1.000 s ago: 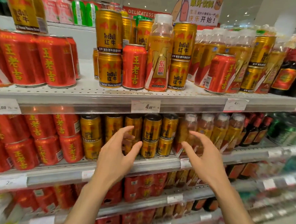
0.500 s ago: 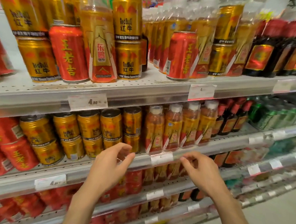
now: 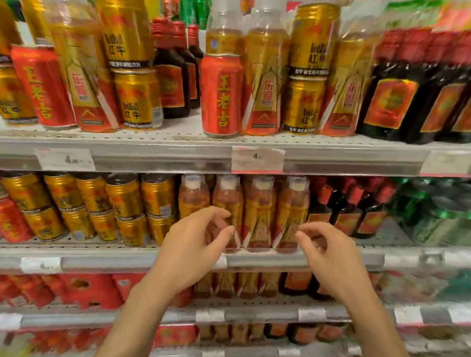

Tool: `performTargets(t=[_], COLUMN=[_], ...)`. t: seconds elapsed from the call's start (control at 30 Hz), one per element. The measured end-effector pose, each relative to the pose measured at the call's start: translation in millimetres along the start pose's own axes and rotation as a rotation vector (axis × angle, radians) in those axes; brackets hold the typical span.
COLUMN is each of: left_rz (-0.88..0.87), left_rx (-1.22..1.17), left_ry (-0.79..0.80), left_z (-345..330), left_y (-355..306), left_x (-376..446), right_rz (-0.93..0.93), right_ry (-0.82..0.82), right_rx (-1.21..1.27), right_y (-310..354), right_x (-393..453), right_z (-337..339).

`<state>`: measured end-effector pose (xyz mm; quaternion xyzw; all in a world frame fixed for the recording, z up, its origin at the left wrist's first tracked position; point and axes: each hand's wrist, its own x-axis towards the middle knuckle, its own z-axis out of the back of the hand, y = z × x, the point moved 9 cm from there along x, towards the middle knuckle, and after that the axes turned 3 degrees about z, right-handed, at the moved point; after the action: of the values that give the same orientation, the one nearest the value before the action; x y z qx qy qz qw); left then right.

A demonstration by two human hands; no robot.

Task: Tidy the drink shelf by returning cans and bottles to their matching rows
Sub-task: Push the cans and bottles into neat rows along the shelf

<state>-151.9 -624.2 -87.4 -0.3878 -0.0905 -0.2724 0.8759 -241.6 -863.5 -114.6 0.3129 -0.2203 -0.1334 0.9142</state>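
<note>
The view has swung right; the left hand (image 3: 196, 248) and right hand (image 3: 326, 257) (both empty, loosely curled) now hover before the orange bottles (image 3: 257, 210), nothing sorted yet.

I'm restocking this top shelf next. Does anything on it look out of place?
Yes. A red can with gold characters stands in front of the clear amber drink bottles, and stacked gold cans sit between those bottles.

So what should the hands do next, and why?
Probably raise the right hand to the red can on the upper shelf. It stands among orange bottles and gold cans, out of its row. Both hands hold nothing; the left hand is free too.
</note>
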Motion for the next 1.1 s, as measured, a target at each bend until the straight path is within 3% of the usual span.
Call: performTargets(t=[0.2, 0.47, 0.73, 1.1], left_rz=[-0.154, -0.252, -0.176, -0.002], left_rx=[0.081, 0.124, 0.201, -0.02], left_ry=[-0.182, -0.359, -0.291, -0.13], left_z=[32, 81, 81, 76], left_y=[-44, -63, -58, -52], left_x=[11, 34, 71, 90], right_rz=[0.164, 0.489, 0.532, 0.451], right_ry=[-0.192, -0.338, -0.179, -0.051], right_rx=[0.025, -0.091, -0.304, -0.216], right_y=[25, 115, 153, 145], right_x=[11, 41, 83, 105], right_z=[43, 74, 58, 60])
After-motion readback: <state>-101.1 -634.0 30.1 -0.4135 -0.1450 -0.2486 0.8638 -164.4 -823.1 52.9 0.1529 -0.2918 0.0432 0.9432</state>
